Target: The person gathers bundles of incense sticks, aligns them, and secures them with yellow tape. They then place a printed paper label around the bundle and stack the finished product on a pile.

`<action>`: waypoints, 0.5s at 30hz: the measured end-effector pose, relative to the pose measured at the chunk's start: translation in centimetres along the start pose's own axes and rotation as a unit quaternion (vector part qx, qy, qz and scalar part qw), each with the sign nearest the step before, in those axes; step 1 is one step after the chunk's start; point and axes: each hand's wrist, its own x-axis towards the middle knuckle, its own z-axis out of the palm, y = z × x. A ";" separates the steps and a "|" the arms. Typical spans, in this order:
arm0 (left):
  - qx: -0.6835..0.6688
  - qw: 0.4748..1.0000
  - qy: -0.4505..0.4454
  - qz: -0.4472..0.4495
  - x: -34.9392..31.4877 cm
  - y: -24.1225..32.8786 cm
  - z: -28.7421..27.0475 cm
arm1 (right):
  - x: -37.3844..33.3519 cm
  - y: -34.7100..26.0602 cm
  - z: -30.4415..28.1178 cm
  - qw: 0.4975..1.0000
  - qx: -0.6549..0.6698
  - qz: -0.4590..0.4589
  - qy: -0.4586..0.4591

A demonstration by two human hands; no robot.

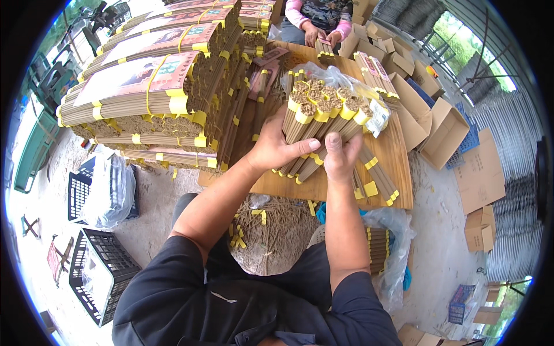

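Note:
A cluster of several bundles of thin brown incense sticks (320, 111), each wrapped with yellow paper bands, is held between my two hands over the wooden table. My left hand (276, 140) grips its left side, thumb across the front. On the right side my right hand (341, 157) presses, thumb up and fingers mostly hidden behind the sticks. The round stick ends face up and away from me. More banded bundles (378, 173) lie on the table by my right hand. Clear plastic wrap (369, 92) sits behind the cluster.
Left of the table rises a tall stack of tied bundles (133, 86) with pink labels. Across the table a person's hands (320, 37) hold another bundle. Cardboard boxes (444, 130) stand at right, black crates (101, 271) at left. Stick scraps (271, 236) lie below the table edge (300, 189).

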 end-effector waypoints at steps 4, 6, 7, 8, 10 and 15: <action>-0.040 0.998 -0.019 -0.052 -0.2 -1.2 -0.4 | 0.0 0.7 0.0 1.000 -0.027 -0.009 -0.001; -0.040 0.997 -0.024 -0.059 -0.1 -1.4 -0.4 | 0.0 0.5 0.1 0.999 -0.031 -0.017 0.003; -0.040 0.997 -0.028 -0.062 -0.1 -1.4 -0.4 | -0.1 0.5 0.0 0.999 -0.033 -0.009 0.000; -0.044 0.997 -0.025 -0.054 -0.1 -1.2 -0.4 | -0.2 0.4 -0.2 0.999 -0.035 -0.001 -0.002; -0.051 0.998 -0.020 -0.038 -0.1 -0.8 -0.4 | -0.3 0.3 -0.5 0.999 -0.038 0.004 -0.006; -0.055 0.996 -0.049 -0.051 0.2 -0.2 -1.0 | 0.0 -0.6 -0.6 1.000 -0.023 0.000 -0.003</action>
